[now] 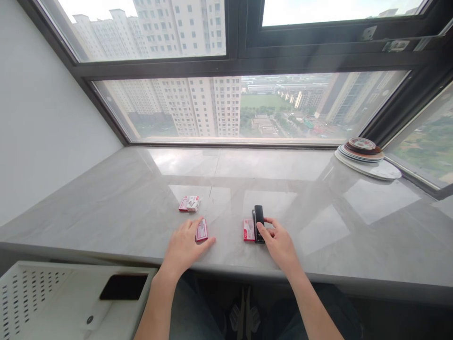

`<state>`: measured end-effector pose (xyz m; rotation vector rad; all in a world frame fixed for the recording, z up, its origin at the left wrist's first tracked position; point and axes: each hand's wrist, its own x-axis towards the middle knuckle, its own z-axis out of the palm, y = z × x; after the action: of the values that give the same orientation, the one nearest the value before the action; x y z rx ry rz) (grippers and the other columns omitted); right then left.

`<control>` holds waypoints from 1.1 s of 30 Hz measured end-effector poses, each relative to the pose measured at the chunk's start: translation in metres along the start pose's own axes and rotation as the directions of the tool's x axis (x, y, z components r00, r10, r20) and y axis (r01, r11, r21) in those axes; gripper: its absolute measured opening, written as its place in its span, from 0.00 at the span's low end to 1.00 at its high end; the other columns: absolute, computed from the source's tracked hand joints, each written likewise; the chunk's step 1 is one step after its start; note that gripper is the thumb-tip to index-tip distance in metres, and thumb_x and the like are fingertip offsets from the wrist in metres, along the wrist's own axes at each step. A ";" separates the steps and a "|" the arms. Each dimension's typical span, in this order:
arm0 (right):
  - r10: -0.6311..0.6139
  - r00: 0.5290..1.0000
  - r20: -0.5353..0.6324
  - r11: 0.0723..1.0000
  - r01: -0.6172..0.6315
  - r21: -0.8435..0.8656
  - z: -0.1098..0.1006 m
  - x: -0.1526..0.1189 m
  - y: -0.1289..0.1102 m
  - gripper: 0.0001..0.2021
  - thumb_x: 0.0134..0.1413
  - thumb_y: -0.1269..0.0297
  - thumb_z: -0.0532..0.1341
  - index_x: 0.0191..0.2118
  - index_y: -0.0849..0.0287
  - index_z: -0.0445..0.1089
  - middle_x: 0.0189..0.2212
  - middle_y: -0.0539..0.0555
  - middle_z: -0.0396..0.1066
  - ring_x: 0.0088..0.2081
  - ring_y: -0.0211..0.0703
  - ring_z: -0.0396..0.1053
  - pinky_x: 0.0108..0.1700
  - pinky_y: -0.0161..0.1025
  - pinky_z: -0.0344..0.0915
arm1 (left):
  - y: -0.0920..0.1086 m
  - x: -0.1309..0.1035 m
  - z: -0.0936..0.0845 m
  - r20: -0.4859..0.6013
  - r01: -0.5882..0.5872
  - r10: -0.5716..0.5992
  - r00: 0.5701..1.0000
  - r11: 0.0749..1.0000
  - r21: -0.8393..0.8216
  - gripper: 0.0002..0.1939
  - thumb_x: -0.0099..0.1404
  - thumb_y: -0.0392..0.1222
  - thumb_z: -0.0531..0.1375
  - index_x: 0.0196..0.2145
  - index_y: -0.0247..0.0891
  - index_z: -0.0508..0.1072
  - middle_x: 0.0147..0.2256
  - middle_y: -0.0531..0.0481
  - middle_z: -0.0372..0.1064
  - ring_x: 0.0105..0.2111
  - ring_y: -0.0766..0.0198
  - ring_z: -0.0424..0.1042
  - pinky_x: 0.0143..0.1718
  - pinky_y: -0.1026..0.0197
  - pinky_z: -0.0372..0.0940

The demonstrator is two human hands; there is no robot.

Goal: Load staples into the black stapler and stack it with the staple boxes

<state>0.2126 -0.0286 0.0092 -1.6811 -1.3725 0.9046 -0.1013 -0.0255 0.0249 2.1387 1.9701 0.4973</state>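
On the grey marble sill, my left hand (184, 243) rests with thumb and fingers spread beside a small pink-and-white box (201, 230); the fingertips are at its far left edge. My right hand (279, 241) has its thumb and fingers around a black stapler (259, 222), which lies pointing away from me. Directly left of the stapler is another pink-and-white box (248, 230). Farther back on the left, a white-and-red box (193, 203) sits against or on a flat pink one (183, 204); their exact contact is unclear.
A stack of plates (366, 156) stands at the back right corner by the window. Below the sill at the left is a white perforated unit (53, 302) with a dark phone-like object (123, 287) on it. The sill's front edge (240, 270) runs near my wrists.
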 end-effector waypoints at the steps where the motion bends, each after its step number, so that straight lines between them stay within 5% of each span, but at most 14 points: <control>1: 0.000 1.000 0.001 1.000 0.000 0.002 0.000 0.000 0.000 0.28 0.62 0.36 0.57 0.52 0.56 0.71 0.17 0.42 0.56 0.22 0.41 0.57 0.29 0.37 0.54 | 0.005 -0.001 -0.002 0.054 -0.053 0.056 0.997 0.997 -0.061 0.34 0.63 0.60 0.64 0.64 0.49 0.67 0.48 0.46 0.71 0.50 0.48 0.72 0.52 0.51 0.65; 5: 0.000 1.000 -0.005 1.000 0.000 0.008 0.001 0.001 0.002 0.28 0.62 0.36 0.57 0.52 0.55 0.71 0.16 0.42 0.56 0.22 0.41 0.56 0.28 0.37 0.54 | 0.027 0.006 -0.009 0.166 -0.093 0.142 0.976 0.958 -0.272 0.32 0.58 0.60 0.69 0.57 0.49 0.71 0.47 0.49 0.72 0.45 0.52 0.74 0.48 0.53 0.68; 10: -0.013 1.000 0.008 1.000 0.013 0.016 0.000 0.002 0.003 0.29 0.61 0.36 0.58 0.53 0.57 0.71 0.16 0.43 0.61 0.22 0.42 0.59 0.29 0.37 0.55 | 0.075 0.030 0.004 0.042 -0.220 0.249 0.968 0.911 -0.349 0.32 0.52 0.64 0.72 0.51 0.49 0.74 0.46 0.50 0.70 0.44 0.54 0.74 0.45 0.54 0.69; 15: -0.017 0.998 0.053 0.999 0.015 0.036 -0.003 0.002 0.004 0.31 0.62 0.36 0.57 0.54 0.59 0.69 0.18 0.46 0.68 0.23 0.43 0.62 0.30 0.38 0.55 | 0.111 0.044 0.020 0.032 -0.405 0.442 0.896 0.847 -0.345 0.30 0.51 0.60 0.74 0.49 0.50 0.75 0.48 0.49 0.71 0.50 0.49 0.71 0.50 0.51 0.67; 19: -0.007 0.997 0.077 0.998 0.002 0.061 -0.005 -0.002 0.006 0.32 0.61 0.35 0.57 0.54 0.60 0.68 0.19 0.47 0.69 0.22 0.43 0.60 0.29 0.38 0.55 | 0.112 0.043 0.027 0.078 -0.452 0.502 0.861 0.827 -0.336 0.34 0.49 0.60 0.76 0.51 0.48 0.73 0.47 0.49 0.72 0.49 0.49 0.70 0.52 0.49 0.65; 29: 0.008 0.995 0.102 0.998 -0.014 0.064 -0.003 -0.005 0.007 0.29 0.62 0.35 0.56 0.52 0.58 0.67 0.21 0.48 0.73 0.24 0.44 0.63 0.30 0.38 0.55 | 0.118 0.039 0.040 0.079 -0.470 0.522 0.849 0.816 -0.337 0.39 0.48 0.62 0.76 0.55 0.53 0.70 0.50 0.46 0.71 0.51 0.45 0.70 0.53 0.46 0.65; 31: 0.014 0.996 0.086 0.998 -0.019 0.060 -0.003 -0.005 0.005 0.29 0.61 0.36 0.57 0.53 0.57 0.68 0.20 0.48 0.72 0.23 0.45 0.63 0.29 0.38 0.56 | 0.115 0.037 0.032 0.055 -0.461 0.511 0.858 0.812 -0.358 0.39 0.54 0.63 0.72 0.61 0.55 0.67 0.54 0.45 0.70 0.54 0.45 0.69 0.55 0.46 0.64; 33: 0.018 0.998 0.067 0.998 -0.022 0.061 -0.004 -0.005 0.001 0.29 0.60 0.36 0.58 0.52 0.57 0.70 0.19 0.48 0.71 0.22 0.45 0.62 0.28 0.39 0.55 | 0.100 0.041 0.017 -0.030 -0.412 0.429 0.903 0.841 -0.352 0.29 0.66 0.61 0.64 0.62 0.57 0.66 0.57 0.48 0.69 0.56 0.50 0.68 0.59 0.49 0.63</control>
<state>0.2158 -0.0344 0.0100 -1.6339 -1.3595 1.0122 0.0003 0.0071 0.0502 2.3067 1.2504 0.7883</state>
